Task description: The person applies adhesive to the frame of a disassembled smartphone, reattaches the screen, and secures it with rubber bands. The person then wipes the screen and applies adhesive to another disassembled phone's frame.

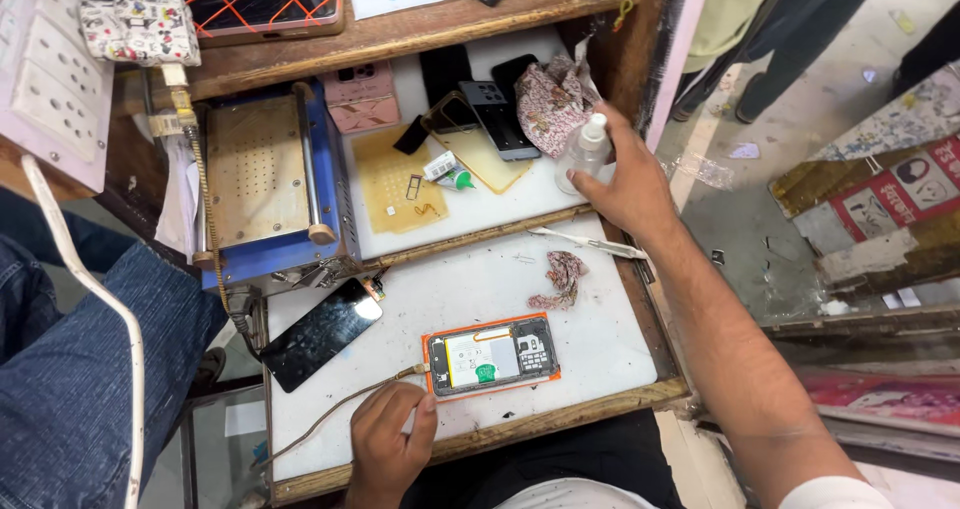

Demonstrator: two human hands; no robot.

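My right hand (pixel 620 184) reaches to the back right of the white worktop and grips a small clear spray bottle (pixel 582 152) with a white nozzle. My left hand (pixel 388 441) rests at the front edge, fingers pinched on a brown cable (pixel 340 406) that plugs into an opened phone (pixel 492 355) in an orange frame, its battery and circuit board showing. A detached black screen (pixel 318 333) lies to the left of that phone.
A blue heating plate machine (pixel 262 184) stands at the left. Several phones (pixel 492 114), a patterned cloth (pixel 550 94), a small green-capped glue tube (pixel 448 172) and tweezers (pixel 585 241) lie on the white worktop (pixel 600 339). A second rag (pixel 562 279) lies mid-table. People's legs (pixel 790 29) stand beyond the counter.
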